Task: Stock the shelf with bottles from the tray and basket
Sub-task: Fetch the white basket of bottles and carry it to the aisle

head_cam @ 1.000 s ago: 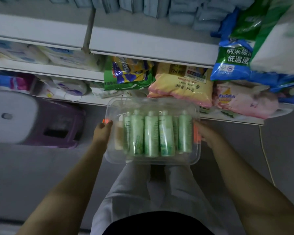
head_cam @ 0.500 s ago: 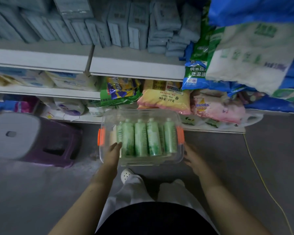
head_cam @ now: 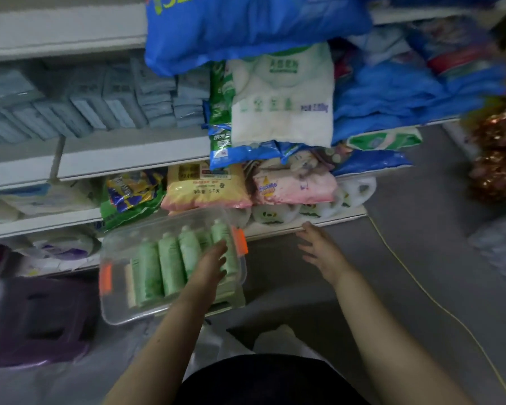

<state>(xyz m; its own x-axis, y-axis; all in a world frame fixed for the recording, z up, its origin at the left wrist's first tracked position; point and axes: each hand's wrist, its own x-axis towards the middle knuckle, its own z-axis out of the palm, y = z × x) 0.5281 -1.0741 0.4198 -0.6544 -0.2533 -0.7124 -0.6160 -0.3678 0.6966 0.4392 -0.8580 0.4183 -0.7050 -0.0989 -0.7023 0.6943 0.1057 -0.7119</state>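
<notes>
A clear plastic tray [head_cam: 111, 312] with orange clips [head_cam: 240, 241] sits low in front of the shelf, on a pale green stand [head_cam: 231, 299]. Several green bottles [head_cam: 170, 267] lie side by side in it. My left hand [head_cam: 209, 267] reaches into the tray, its fingers laid straight over the rightmost bottles. My right hand [head_cam: 319, 249] hovers to the right of the tray with fingers spread, holding nothing. The white shelf [head_cam: 129, 157] rises behind in several tiers.
Bags of goods fill the shelves: a yellow bag [head_cam: 205, 185], a pink bag [head_cam: 295, 185], a white sack [head_cam: 284, 100], blue bags [head_cam: 246, 27] and grey-blue packs [head_cam: 100, 103]. A purple stool [head_cam: 32, 320] stands at the left. A yellow cable [head_cam: 421, 287] runs across the grey floor.
Both hands held the tray by its ends; it now rests low. My left hand has moved onto the bottles and my right hand has let go and drifted right.
</notes>
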